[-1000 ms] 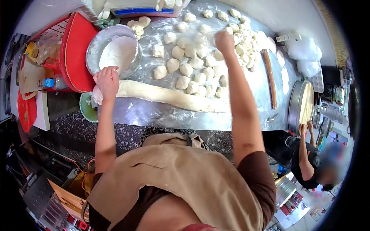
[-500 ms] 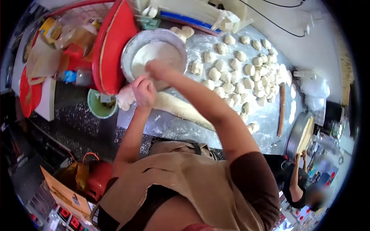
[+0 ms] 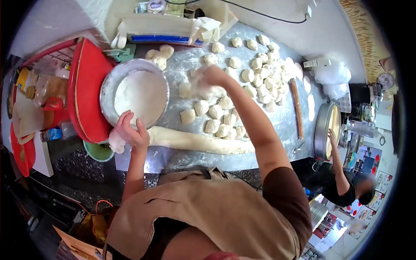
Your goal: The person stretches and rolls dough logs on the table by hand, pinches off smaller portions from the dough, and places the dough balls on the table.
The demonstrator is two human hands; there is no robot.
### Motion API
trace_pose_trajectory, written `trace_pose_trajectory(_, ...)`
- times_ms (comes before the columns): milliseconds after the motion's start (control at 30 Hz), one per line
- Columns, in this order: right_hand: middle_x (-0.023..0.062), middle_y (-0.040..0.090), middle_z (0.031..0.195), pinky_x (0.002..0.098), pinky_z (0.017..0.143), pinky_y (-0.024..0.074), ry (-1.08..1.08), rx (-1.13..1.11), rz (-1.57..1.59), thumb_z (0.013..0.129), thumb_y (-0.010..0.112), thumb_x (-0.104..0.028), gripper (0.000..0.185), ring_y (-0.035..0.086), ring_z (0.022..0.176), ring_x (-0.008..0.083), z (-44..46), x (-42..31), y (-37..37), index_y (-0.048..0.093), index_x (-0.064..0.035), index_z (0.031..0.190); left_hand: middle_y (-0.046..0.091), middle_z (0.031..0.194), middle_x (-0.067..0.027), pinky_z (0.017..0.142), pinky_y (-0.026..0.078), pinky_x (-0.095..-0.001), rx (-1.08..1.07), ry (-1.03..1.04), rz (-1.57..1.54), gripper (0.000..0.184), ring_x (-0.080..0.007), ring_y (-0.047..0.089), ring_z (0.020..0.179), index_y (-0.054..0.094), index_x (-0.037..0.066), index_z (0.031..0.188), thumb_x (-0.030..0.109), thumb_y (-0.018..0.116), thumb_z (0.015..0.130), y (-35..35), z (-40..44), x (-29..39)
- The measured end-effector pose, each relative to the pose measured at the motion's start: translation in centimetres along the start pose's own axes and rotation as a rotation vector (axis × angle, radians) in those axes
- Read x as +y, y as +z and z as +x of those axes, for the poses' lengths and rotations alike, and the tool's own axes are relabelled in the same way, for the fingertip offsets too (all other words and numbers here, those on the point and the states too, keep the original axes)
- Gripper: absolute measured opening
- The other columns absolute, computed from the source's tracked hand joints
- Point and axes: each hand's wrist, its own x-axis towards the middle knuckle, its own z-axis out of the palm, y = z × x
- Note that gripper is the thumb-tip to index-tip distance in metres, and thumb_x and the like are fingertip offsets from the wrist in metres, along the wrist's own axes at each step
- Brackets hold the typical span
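Note:
My left hand lies across the left end of a long dough roll, against the near rim of a metal bowl. Its thumb and fingers are apart. White flour fills the bowl's bottom. My right hand is over the floured table, above several dough pieces. Motion smears its fingers, and a pale haze like flour shows beside it. Whether it holds anything is unclear.
A red lid leans left of the bowl. Near the right side lies a rolling pin. Beyond it, another person's hand touches a round steamer. A green bowl sits at lower left.
My right hand has left the flour bowl and moved right, over the dough pieces. My left hand's fingers have spread beside the bowl. The whole view has shifted.

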Motion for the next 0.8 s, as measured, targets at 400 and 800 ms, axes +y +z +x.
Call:
trace_pose_trajectory(400, 0.0082, 0.069, 0.086, 0.0246, 0.068, 0.0517, 0.395, 0.615, 0.698, 0.082, 0.056, -0.009, 0.027, 0.065, 0.074, 0.0134, -12.4, 11.5, -2.3, 0.065, 0.0008, 0.106, 0.036, 0.142, -0.0032, 0.109, 0.019, -0.0551, -0.975, 0.637, -0.355, 0.048, -0.0247, 0.031, 0.132, 0.052, 0.018, 0.125, 0.035, 0.061, 0.081, 16.9, -4.7, 11.2)
trace_pose_trajectory(800, 0.0185, 0.067, 0.095, 0.0347, 0.072, 0.0536, 0.417, 0.471, 0.468, 0.082, 0.045, 0.009, 0.032, 0.067, 0.084, 0.0245, -25.3, 3.3, 10.3, 0.064, -0.0010, 0.106, 0.043, 0.133, -0.0152, 0.109, 0.022, -0.0502, -1.280, 0.925, -0.432, 0.044, -0.0274, 0.036, 0.127, 0.053, 0.013, 0.125, 0.031, 0.052, 0.085, 14.4, -4.1, 13.1)
